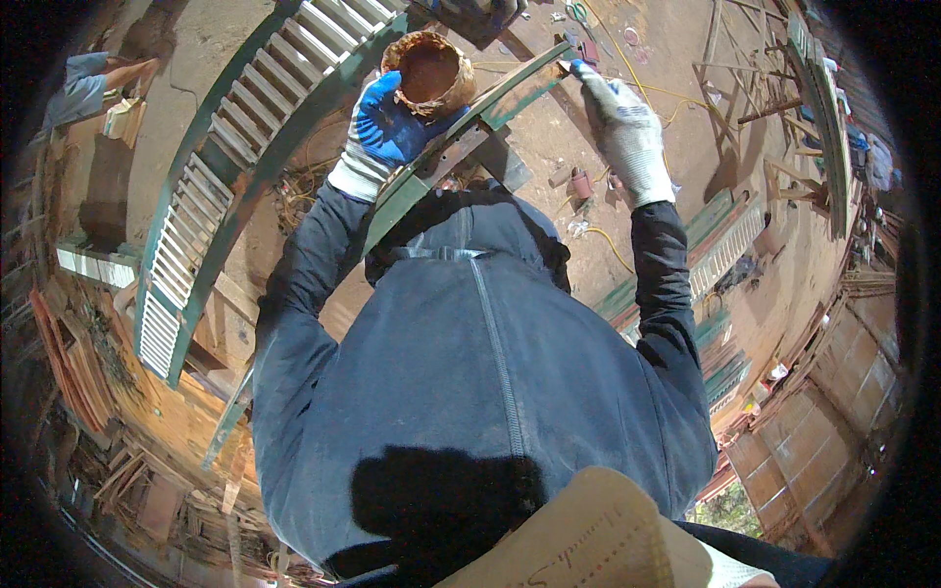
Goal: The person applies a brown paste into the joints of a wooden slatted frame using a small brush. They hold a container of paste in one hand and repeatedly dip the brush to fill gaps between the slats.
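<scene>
Blue and pale-grey knit gloves are covering both hands, and the left hand is gripping a round, open-topped brown container by its near left side, fingers curling about the crusted wall. That container is sitting in the upper middle of the view, its mouth facing up and showing a reddish-brown inside, just beside a long green wooden strip that is slanting from beside the left forearm up toward the right hand. The right hand is hovering at the strip's far end, fingers bending together near a small pale piece; whether they are pinching it, I cannot tell. Both forearms are reaching forward in the sleeves of a dark blue zipped jacket. On the left, a large green shutter with whitish slats is stretching alongside, bending in the lens, while another slatted panel is lying beyond the right arm. Between the arms, a reddish can is standing on the brown ground, and a yellow cord is winding past it. At the upper left, another person is showing a blue-grey garment near some timber.
</scene>
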A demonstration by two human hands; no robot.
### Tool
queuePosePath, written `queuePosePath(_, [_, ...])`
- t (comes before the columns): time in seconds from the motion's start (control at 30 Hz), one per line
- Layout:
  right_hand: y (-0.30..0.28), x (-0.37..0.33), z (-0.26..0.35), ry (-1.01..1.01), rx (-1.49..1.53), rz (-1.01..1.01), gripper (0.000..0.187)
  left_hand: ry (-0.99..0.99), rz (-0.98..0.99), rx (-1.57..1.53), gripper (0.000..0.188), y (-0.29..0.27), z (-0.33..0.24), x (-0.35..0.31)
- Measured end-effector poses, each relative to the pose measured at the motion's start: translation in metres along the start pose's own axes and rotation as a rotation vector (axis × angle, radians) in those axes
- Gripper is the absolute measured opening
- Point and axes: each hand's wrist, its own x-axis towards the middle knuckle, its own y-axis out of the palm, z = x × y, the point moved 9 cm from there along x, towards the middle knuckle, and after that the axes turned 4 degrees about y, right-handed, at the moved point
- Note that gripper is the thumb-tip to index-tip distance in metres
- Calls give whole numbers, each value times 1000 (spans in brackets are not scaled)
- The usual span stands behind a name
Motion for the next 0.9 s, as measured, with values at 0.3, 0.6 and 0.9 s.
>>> queuePosePath(0.3, [-2,-2,-2,-4,-9,37,24,56,4,25,52,2,-3,1])
queuePosePath(0.6, [22,-28,-24,335,955,244,42,20,37,23,57,11,-1,0])
queuePosePath(0.9, [104,-83,-28,941,2200,439,26,65,102,115,62,27,-5,-1])
